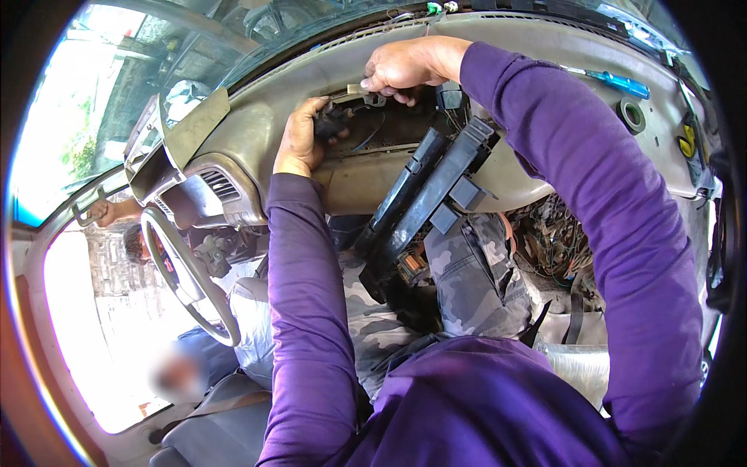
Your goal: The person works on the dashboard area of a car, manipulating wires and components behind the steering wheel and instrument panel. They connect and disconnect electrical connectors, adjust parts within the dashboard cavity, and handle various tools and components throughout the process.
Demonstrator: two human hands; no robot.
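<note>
Both of my hands work at the opening [389, 132] in the beige dashboard. My left hand [299, 138] is curled at the opening's left end, its fingers around a dark part [332, 124] whose kind I cannot make out. My right hand [401, 64] reaches over the upper edge, thumb and fingertips closed by a small pale beige and metal bracket-like piece [359, 91]; what they pinch is partly hidden. Below the opening, a long black plastic housing [416, 198] with boxy modules leans slantwise across my camouflage trousers [475, 272].
On the dashboard's right lie a blue-handled screwdriver [618, 82] and a tape roll [631, 116]. Tangled wires [548, 241] fill the right footwell. A loose trim panel [167, 148] stands by the windscreen, above the steering wheel [187, 276]. Another person [249, 319] is at the left doorway.
</note>
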